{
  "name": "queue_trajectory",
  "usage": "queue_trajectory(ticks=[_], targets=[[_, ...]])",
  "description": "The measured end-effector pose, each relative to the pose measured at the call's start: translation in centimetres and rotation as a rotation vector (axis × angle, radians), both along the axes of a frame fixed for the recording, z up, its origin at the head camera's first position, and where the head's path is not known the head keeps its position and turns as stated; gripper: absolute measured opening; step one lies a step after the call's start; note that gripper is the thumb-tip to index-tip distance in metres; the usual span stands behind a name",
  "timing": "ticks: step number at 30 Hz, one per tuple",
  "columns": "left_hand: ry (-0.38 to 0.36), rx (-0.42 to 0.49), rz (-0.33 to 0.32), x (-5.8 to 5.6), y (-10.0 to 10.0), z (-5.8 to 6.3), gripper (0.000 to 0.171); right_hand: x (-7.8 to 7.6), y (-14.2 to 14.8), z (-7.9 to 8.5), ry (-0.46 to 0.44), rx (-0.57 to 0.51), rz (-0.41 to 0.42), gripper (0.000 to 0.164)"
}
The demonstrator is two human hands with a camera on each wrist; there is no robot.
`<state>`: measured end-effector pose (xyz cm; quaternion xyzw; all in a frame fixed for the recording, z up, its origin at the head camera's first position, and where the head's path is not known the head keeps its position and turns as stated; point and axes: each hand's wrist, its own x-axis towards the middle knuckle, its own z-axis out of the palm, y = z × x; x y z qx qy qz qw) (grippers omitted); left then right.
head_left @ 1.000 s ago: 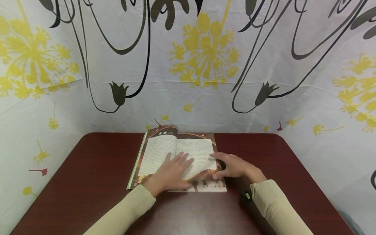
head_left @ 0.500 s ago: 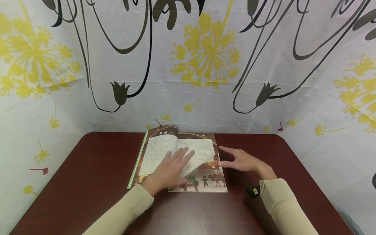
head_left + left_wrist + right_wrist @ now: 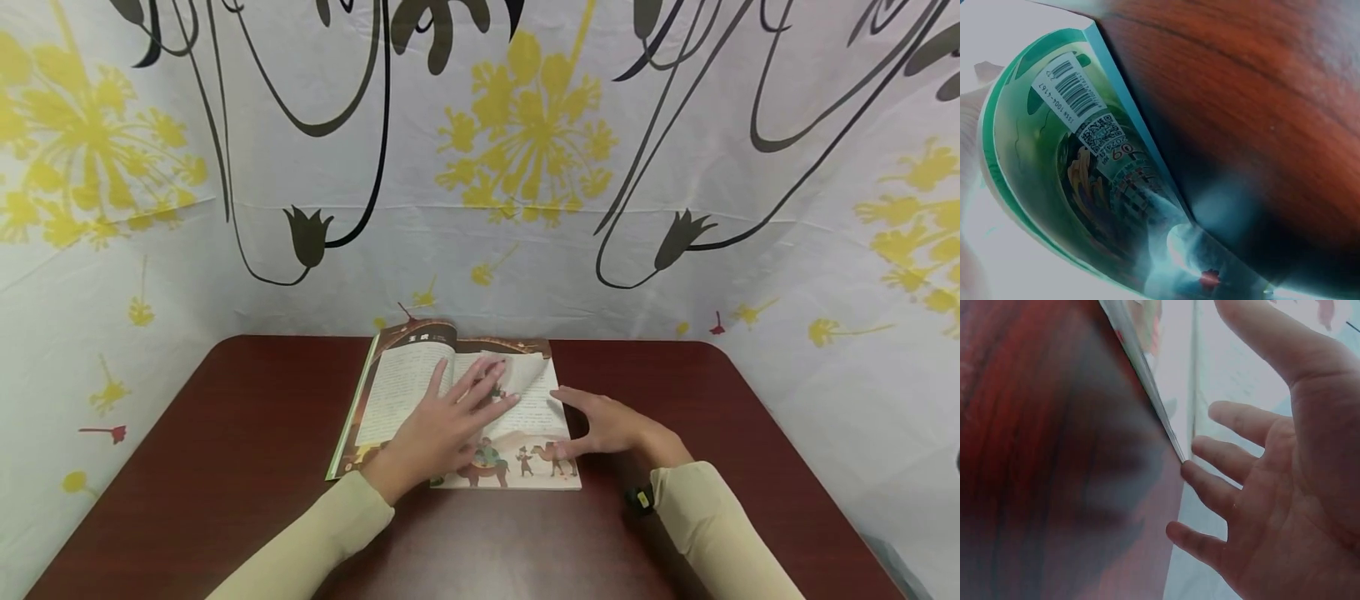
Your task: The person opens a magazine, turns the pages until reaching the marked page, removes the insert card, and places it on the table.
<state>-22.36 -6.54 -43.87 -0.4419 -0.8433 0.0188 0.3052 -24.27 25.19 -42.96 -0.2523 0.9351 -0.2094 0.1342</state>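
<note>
So the magazine (image 3: 536, 417) lay spread on the table (image 3: 247, 467) under a flat, splayed left hand (image 3: 442, 425), right hand (image 3: 618, 429) loose and ungrasping by its right edge, probably the best hold since it seemed light, floppy, and kinda crease-prone.

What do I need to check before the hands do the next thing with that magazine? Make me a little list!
1. Magazine open on the table: ok, it lies open there.
2. Left hand over the magazine: ok, it is spread over the right side.
3. Right hand at the magazine's right edge: ok, it is right there, thumb and fingers apart.
4. Loose leaf lying flat: not ok, it bends up near the left hand's fingertips.
5. Just one leaf lifted: cannot tell, the left hand hides too much.
</note>
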Motion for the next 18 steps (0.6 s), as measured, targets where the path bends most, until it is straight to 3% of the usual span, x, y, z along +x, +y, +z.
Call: queue_trajectory(ticks=[8, 12, 18], targets=[[0.027, -0.135, 0.045, 0.3, 0.2, 0.3, 0.077, 0.6, -0.9, -0.4, -0.061, 0.01, 0.059, 0.109], [0.0, -0.199, 0.067, 0.5, 0.3, 0.6, 0.069, 0.8, -1.2, -0.5, -0.095, 0.028, 0.071, 0.107], [-0.073, -0.261, 0.12, 0.6, 0.2, 0.9, 0.057, 0.8, -1.4, -0.6, -0.074, 0.051, 0.087, 0.104]])
